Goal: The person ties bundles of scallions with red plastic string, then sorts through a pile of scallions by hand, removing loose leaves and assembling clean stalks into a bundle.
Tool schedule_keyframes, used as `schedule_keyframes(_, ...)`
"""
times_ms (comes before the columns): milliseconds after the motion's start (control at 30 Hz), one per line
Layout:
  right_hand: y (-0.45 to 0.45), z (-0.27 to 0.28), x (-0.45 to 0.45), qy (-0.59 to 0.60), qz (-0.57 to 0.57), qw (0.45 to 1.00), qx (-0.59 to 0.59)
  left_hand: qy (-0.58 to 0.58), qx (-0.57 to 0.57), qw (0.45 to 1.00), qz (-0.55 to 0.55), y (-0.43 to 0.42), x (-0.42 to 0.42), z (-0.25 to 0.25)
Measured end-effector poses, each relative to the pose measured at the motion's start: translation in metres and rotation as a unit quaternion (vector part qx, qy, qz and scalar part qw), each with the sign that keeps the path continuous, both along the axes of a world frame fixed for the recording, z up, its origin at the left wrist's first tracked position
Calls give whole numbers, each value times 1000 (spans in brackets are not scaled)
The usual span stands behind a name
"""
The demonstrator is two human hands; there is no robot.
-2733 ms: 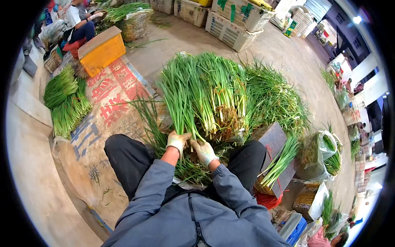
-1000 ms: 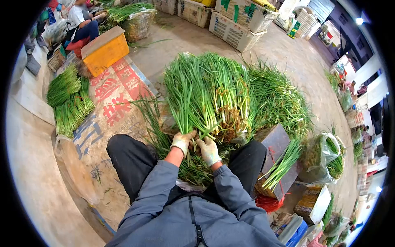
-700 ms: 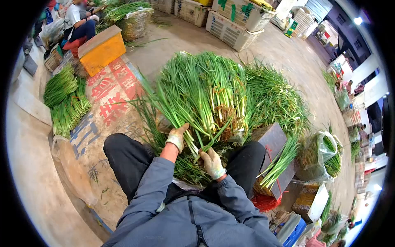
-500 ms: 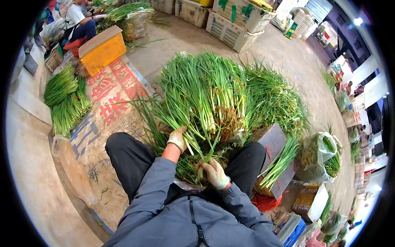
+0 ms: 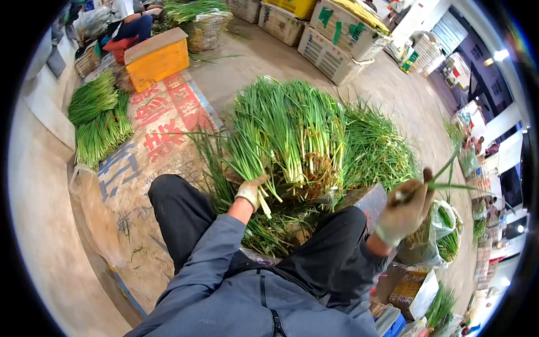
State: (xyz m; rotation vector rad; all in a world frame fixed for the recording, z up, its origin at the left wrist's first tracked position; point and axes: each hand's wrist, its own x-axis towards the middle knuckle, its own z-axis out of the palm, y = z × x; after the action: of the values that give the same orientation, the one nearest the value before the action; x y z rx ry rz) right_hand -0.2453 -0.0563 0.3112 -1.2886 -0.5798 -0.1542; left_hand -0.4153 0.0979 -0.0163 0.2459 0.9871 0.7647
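In my gloved left hand (image 5: 251, 192) is a small bunch of spring onions (image 5: 266, 203), its pale stem ends sticking out below the fingers. That hand is at the near left edge of a big heap of spring onions (image 5: 292, 126), whose white stems and brown, withered roots face me. My gloved right hand (image 5: 403, 210) is raised at the right, beyond my knee, with its fingers curled. Thin green spring onion leaves (image 5: 447, 175) jut out past its fingertips. This hand covers part of a box (image 5: 368, 199) beside the heap.
Loose trimmings (image 5: 275, 233) lie between my knees. Tied bundles (image 5: 101, 126) rest on cardboard (image 5: 168, 121) at left, near an orange box (image 5: 157, 60). A bagged basket (image 5: 438, 230) stands at right. White crates (image 5: 331, 53) and a seated person (image 5: 126, 22) are farther off.
My right hand has swung up and right, away from the left hand, with green leaves at its fingertips. My left hand keeps its bunch. The view has shifted slightly.
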Motion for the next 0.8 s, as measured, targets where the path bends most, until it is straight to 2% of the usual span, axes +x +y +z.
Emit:
schedule_keyframes(67, 46, -4, 7, -66, 2, 997, -45, 8, 7, 1000, -23, -8, -9, 14)
schedule_keyframes(100, 83, -21, 1, -96, 39, 991, -86, 28, 29, 999, -35, -8, -9, 11)
schedule_keyframes(133, 128, -48, -8, -158, 139, 962, -176, 48, 52, 996, -49, -10, -10, 8)
schedule_keyframes(167, 165, -78, -17, -244, 270, 881, -300, 47, 43, 997, -48, -11, -12, 12)
schedule_keyframes(200, 188, -101, -33, -318, 379, 768, -407, 47, 34, 997, -48, -11, -13, 18)
schedule_keyframes(233, 187, -93, -65, -296, 457, 658, -521, 16, 17, 999, -26, -14, -15, 22)
schedule_keyframes(267, 197, -110, -70, -296, 433, 646, -555, 14, 18, 999, -25, -15, -17, 19)
schedule_keyframes(300, 202, -145, -69, -276, 357, 734, -508, -1, 42, 999, -27, -16, -18, 15)
schedule_keyframes(333, 208, -174, -64, -287, 335, 713, -545, -15, 65, 997, -27, -15, -19, 11)
schedule_keyframes(400, 209, -214, -64, -313, 315, 630, -637, -39, 56, 998, -9, -18, -18, 10)
schedule_keyframes(433, 210, -228, -64, -310, 319, 628, -639, -31, 73, 997, -14, -17, -19, 0)
schedule_keyframes(500, 211, -250, -59, -200, 392, 600, -668, -28, 72, 997, -12, -16, -20, -14)
schedule_keyframes(533, 212, -260, -49, -198, 392, 600, -669, -28, 71, 997, -14, -17, -23, -5)
schedule_keyframes(567, 212, -272, -37, -231, 410, 665, -580, -13, 56, 998, -16, -18, -29, 13)
schedule_keyframes(600, 204, -237, -48, -73, 420, 713, -557, 3, 39, 999, -19, -19, -34, 23)
schedule_keyframes(633, 194, -197, -61, 83, 406, 756, -507, -9, 62, 998, 8, -18, -32, 13)
schedule_keyframes(667, 197, -204, -48, 86, 385, 824, -407, -47, 82, 995, 23, -16, -34, 4)
schedule_keyframes(700, 189, -177, -46, 176, 402, 838, -324, -8, 38, 999, 18, -10, -38, 10)
schedule_keyframes(733, 177, -153, -45, 213, 404, 848, -270, 32, -6, 999, 15, -7, -44, 15)
schedule_keyframes(767, 169, -150, -40, 204, 413, 843, -280, -15, 43, 998, 45, -4, -48, 3)
schedule_keyframes(800, 160, -149, -37, 194, 421, 838, -288, -13, 42, 998, 46, -5, -48, -8)
